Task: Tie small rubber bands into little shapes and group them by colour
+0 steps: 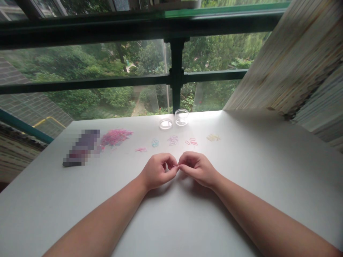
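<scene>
My left hand and my right hand meet above the white table, fingertips touching. Both are closed in a pinch on one tiny pale pink piece, mostly hidden by the fingers. Just beyond my hands lie small groups of thin loop-shaped pieces: pink ones, blue ones, purple ones, red ones and yellow ones. To the left is a larger mixed heap, mostly pink. Whether these loops are clips or elastic bands I cannot tell.
At the table's far edge stand a clear round container and a shallow clear round lid or dish. A blurred-out dark object lies at the left. Behind are a window with a green frame and a curtain.
</scene>
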`<state>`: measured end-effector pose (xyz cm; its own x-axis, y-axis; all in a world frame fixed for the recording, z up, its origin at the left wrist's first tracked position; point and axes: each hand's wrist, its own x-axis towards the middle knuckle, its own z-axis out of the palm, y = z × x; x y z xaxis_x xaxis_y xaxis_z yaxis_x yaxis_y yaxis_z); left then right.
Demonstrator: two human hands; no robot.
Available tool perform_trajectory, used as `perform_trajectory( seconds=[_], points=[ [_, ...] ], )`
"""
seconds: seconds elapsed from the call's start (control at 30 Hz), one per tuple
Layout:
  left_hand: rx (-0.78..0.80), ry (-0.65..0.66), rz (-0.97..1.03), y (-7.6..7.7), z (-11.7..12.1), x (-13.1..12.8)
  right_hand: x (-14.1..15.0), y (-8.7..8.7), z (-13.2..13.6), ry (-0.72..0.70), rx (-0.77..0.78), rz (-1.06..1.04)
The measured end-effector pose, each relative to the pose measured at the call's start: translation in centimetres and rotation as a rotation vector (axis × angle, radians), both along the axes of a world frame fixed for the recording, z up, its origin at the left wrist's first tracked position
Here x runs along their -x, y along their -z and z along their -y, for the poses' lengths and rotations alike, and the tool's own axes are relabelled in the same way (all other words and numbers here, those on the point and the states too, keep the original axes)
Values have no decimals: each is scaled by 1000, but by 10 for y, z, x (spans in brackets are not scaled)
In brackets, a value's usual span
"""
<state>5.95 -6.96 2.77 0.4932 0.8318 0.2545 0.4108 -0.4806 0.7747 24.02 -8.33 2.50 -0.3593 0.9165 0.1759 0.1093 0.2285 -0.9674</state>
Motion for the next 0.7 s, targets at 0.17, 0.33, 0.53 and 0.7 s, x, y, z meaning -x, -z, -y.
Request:
perform_trajectory(
  seconds=[0.17, 0.33, 0.53, 0.7],
  points=[
    [4, -2, -20, 0, 1, 0, 1, -1, 0, 18, -6, 11],
    [15, -5, -23, 0, 0, -1, 2, -1, 0, 21, 3, -18],
    [49, 22, -36, 1, 0, -1, 4, -1, 1, -3, 21, -31],
    [75, 33, -9, 2, 0, 0, 3, 1, 0, 1, 20, -41]
  ],
)
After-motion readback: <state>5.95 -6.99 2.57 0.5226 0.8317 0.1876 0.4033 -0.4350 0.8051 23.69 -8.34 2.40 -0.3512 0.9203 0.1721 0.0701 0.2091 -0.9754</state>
